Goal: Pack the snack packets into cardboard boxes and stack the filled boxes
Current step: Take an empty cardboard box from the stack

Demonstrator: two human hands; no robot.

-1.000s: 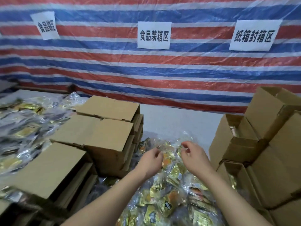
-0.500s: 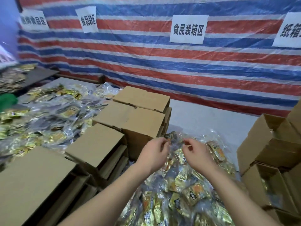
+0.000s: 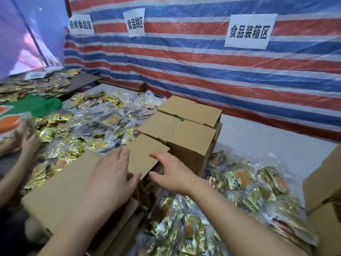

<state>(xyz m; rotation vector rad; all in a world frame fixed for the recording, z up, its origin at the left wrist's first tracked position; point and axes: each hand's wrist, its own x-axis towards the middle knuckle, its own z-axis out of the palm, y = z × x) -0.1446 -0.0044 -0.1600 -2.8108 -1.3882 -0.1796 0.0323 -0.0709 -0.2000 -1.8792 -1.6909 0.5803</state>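
Fingers spread and nearly straight, the left hand (image 3: 112,174) lies on one flat brown cardboard box (image 3: 145,154) at frame centre; the right hand (image 3: 173,174), fingers loosely parted, reaches its right edge. Four such tan boxes run in a row toward the striped tarpaulin (image 3: 203,67). Gold foil snack packets (image 3: 238,180) heap in the lower right and the left, uncountable.

A row of boxes (image 3: 177,133) runs from near left to far middle. The left hand (image 3: 112,174) lies on a box top (image 3: 145,154) in that row, and the right hand (image 3: 173,174) is just right of it. Snack packets (image 3: 88,126) lie left of the row. More packets (image 3: 238,183) lie right of it. Other boxes (image 3: 324,185) stand at the far right edge. Paper signs (image 3: 249,32) hang on the sheet (image 3: 203,67) behind. Another person's hand (image 3: 29,143) is at the left edge.
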